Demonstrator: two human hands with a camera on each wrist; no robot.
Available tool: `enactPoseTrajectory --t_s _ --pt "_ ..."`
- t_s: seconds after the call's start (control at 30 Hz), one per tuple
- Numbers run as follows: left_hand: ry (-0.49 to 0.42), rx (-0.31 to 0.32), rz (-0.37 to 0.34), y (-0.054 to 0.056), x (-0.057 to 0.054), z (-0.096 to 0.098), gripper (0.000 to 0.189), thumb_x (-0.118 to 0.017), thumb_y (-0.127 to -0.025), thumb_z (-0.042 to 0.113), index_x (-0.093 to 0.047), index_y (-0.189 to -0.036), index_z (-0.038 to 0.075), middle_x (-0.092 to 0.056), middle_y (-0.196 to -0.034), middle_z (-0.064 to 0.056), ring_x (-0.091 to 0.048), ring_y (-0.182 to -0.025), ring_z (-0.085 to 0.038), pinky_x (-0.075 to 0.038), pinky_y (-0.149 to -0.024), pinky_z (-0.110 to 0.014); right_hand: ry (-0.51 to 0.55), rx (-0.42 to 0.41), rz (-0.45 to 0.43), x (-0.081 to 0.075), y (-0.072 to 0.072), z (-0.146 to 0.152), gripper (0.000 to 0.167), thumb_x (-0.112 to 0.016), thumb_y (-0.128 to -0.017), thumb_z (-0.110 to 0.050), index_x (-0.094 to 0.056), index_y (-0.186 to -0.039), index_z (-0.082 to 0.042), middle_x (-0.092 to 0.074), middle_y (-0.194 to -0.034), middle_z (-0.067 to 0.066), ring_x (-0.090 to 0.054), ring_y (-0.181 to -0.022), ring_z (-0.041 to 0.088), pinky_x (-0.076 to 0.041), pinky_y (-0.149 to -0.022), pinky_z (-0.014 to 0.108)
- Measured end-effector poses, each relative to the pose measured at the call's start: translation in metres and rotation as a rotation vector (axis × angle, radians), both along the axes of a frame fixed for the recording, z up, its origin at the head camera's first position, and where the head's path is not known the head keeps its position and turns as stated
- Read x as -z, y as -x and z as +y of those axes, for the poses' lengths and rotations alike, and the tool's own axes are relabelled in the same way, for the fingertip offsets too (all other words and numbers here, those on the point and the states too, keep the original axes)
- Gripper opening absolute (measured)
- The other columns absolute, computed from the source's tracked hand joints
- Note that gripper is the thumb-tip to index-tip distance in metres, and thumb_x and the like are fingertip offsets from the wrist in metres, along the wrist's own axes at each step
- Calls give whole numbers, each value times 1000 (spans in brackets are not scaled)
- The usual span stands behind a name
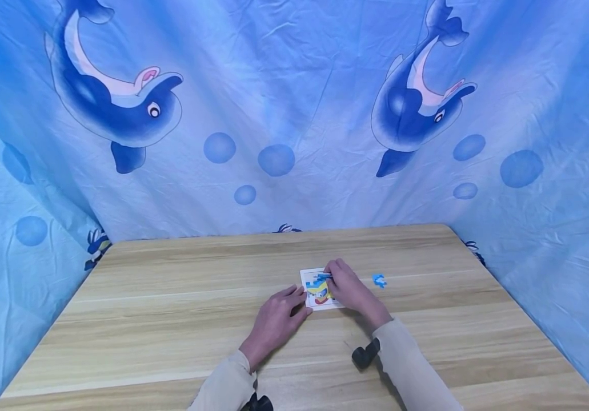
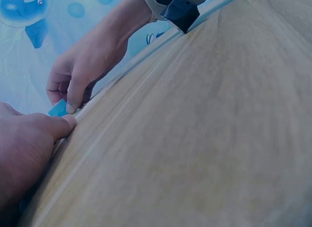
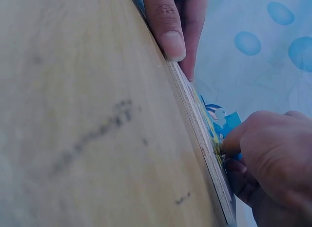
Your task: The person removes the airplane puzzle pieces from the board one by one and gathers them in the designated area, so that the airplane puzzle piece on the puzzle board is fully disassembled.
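Note:
A small white-framed jigsaw puzzle board [image 1: 325,306] lies flat on the wooden table, its picture partly filled in yellow, blue and red. My left hand [image 1: 276,318] rests at its lower left corner, thumb and fingers extended against the edge. Over the board's upper right part, my right hand [image 1: 348,287] pinches a blue puzzle piece [image 3: 230,123] between thumb and fingers. That piece stands tilted up from the board in the right wrist view, and its blue tip [image 2: 58,108] also shows in the left wrist view. The right fingers hide part of the picture.
One loose blue-and-white puzzle piece [image 1: 379,280] lies on the table to the right of the board. The wooden table [image 1: 145,319] reaches back to a blue curtain [image 1: 315,194] printed with dolphins and bubbles. Black wrist cameras [image 1: 364,355] sit at both sleeves.

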State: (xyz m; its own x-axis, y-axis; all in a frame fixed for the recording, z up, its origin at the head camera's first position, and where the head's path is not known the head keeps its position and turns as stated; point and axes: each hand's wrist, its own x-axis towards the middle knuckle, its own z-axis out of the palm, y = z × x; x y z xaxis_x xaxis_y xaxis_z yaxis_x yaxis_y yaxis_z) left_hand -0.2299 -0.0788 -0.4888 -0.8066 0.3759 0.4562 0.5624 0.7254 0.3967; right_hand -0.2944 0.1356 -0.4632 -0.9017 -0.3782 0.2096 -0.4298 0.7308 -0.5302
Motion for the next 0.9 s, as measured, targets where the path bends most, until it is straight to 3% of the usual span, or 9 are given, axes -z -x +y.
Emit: enactPoseTrajectory --t_s 0.23,0.53,0.63,0.9 --pt "0 0 -14 -1 -1 0 41 -76 -96 31 -73 -128 5 -68 -134 -10 -61 -128 -34 -51 -104 -50 -21 -35 40 3 1 1 10 -61 -102 0 -60 -111 -1 -56 -103 6 -54 -97 24 -53 -87 43" --pt "-8 7 -9 -1 -3 0 41 -76 -96 30 -73 -128 5 -68 -133 -10 -62 -127 -35 -51 -104 -51 170 43 -167 1 8 2 20 -55 -106 -4 -62 -125 -1 -60 -106 7 -59 -93 20 -54 -86 40" --pt "-11 12 -2 0 -3 -1 40 -76 -96 30 -74 -127 5 -68 -133 -11 -62 -126 -35 -52 -104 -51 208 57 -189 -2 7 0 20 -55 -106 -4 -58 -126 -4 -60 -103 7 -60 -91 19 -55 -82 39" --pt "-5 11 2 0 -1 -1 40 -76 -96 31 -74 -127 5 -68 -133 -11 -62 -126 -35 -52 -104 -50 135 95 -102 -2 5 -7 18 -58 -105 -3 -64 -121 -8 -59 -105 6 -58 -91 19 -55 -83 39"
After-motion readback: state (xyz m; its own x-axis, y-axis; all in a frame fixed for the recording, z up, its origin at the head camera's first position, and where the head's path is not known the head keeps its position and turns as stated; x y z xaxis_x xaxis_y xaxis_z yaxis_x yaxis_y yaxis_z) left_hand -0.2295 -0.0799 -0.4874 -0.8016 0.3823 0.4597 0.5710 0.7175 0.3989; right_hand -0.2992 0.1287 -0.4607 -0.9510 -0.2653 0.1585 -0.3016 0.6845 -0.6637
